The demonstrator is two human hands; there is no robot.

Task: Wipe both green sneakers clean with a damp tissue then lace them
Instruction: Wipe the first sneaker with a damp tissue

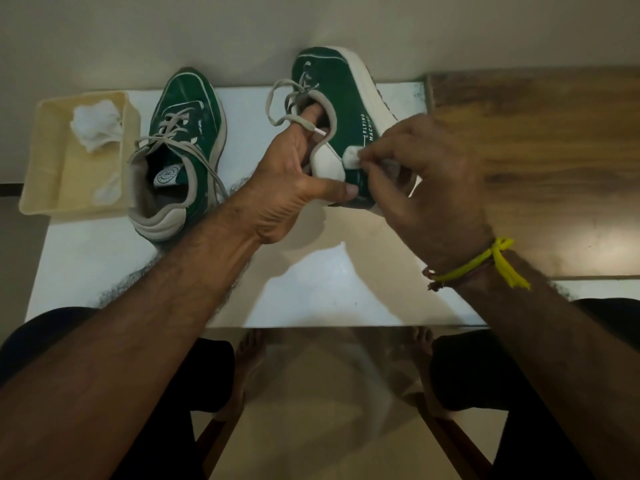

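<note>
Two green sneakers with white soles are on the white table [311,292]. The left sneaker [180,147] stands upright with its grey laces loose. The right sneaker [341,109] is tipped on its side and lifted at the heel. My left hand [294,181] grips it, fingers inside the opening and thumb under the heel. My right hand [419,171] pinches a small white tissue [351,156] and presses it against the green side near the heel tab. A loose grey lace [277,102] loops out of this shoe.
A cream plastic tray [45,174] sits at the table's left edge and holds crumpled white tissues [97,128]. A wooden surface [540,161] adjoins the table on the right. My knees and bare feet show below the table's near edge.
</note>
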